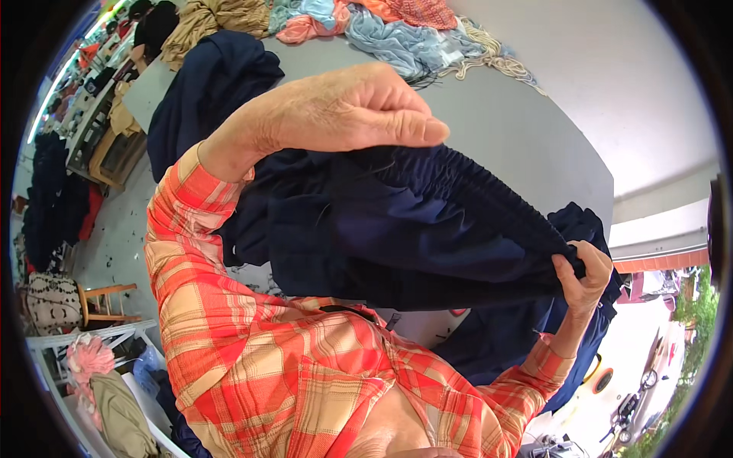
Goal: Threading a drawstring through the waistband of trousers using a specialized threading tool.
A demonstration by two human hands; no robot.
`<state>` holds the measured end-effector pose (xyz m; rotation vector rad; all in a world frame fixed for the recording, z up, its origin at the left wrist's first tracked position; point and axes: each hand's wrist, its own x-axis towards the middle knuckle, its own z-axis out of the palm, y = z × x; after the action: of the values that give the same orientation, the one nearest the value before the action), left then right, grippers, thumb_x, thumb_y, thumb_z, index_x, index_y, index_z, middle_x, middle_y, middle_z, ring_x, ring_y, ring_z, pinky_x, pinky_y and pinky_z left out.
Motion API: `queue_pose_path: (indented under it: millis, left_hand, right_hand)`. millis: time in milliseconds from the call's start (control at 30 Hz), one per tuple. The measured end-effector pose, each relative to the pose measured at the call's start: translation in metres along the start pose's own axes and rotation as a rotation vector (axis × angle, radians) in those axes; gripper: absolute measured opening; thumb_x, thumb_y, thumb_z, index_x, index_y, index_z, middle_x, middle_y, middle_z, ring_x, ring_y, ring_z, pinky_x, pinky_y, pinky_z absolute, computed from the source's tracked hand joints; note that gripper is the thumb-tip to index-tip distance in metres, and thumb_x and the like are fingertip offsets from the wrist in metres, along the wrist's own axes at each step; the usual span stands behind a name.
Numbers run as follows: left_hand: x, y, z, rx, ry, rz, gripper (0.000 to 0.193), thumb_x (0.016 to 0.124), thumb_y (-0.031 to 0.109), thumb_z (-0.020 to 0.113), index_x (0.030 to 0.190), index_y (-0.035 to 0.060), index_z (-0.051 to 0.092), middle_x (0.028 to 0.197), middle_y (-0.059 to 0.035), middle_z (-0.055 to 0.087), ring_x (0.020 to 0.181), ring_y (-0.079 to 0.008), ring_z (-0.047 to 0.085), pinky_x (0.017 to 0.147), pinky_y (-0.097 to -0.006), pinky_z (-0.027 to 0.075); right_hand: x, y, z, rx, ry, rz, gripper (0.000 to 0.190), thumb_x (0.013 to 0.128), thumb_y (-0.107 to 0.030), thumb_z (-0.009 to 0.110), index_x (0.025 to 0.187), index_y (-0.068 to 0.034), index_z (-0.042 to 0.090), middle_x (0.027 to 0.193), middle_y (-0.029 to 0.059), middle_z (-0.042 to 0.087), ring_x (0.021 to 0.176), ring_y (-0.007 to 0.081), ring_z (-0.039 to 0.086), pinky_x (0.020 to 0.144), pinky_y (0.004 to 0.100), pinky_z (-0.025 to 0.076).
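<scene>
A dark navy garment [395,235] with a gathered elastic waistband [498,192] hangs between my two hands, its waist edge drawn out across the view. My left hand [349,111] is closed in a fist over the far left end of the waistband, thumb pointing right; the curled fingers are partly hidden. At the other end, my right hand [587,277] pinches the waistband between thumb and fingers. Loose thread ends show on the navy cloth. More navy fabric [492,343] lies below and behind my right hand.
Beyond the garment is a grey table [492,114]. It bears a navy cloth pile [212,86], khaki fabric [215,26], light blue fabric [395,43] and pale cords [492,54]. A person [156,31] is at the far left. A wooden stool [109,303] and white-framed bin [152,421] stand left.
</scene>
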<state>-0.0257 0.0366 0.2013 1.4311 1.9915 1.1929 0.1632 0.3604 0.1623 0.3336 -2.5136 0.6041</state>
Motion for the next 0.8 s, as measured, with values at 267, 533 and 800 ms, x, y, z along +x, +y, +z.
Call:
queue_pose_path:
  millis: [267, 533, 800]
  left_hand:
    - [0.008, -0.009, 0.026, 0.036, -0.293, -0.080, 0.050, 0.087, 0.043, 0.054, 0.064, -0.0010, 0.049, 0.055, 0.0020, 0.036, 0.054, -0.0092, 0.034, 0.052, -0.0280, 0.032]
    - [0.011, -0.015, 0.032, -0.178, -0.383, -0.114, 0.042, 0.087, 0.031, 0.056, 0.060, 0.0009, 0.045, 0.055, 0.0057, 0.030, 0.054, -0.0059, 0.029, 0.049, -0.0275, 0.028]
    - [0.016, -0.035, 0.052, -0.482, -0.309, -0.197, 0.041, 0.088, 0.031, 0.054, 0.060, 0.0026, 0.044, 0.058, 0.0084, 0.031, 0.055, -0.0059, 0.028, 0.051, -0.0261, 0.027]
  right_hand:
    - [0.004, -0.004, 0.022, 0.036, -0.029, -0.031, 0.024, 0.055, -0.011, 0.074, 0.064, -0.001, 0.055, 0.050, 0.0040, 0.041, 0.042, 0.0174, 0.039, 0.042, 0.0276, 0.028]
    - [0.000, 0.005, 0.036, 0.199, -0.118, -0.008, 0.023, 0.054, -0.010, 0.072, 0.064, 0.000, 0.054, 0.049, 0.0035, 0.039, 0.042, 0.0157, 0.037, 0.041, 0.0268, 0.027]
    - [-0.015, 0.010, 0.061, 0.383, -0.163, 0.244, 0.022, 0.056, -0.009, 0.073, 0.063, 0.000, 0.054, 0.050, 0.0051, 0.043, 0.042, 0.0170, 0.040, 0.042, 0.0261, 0.030]
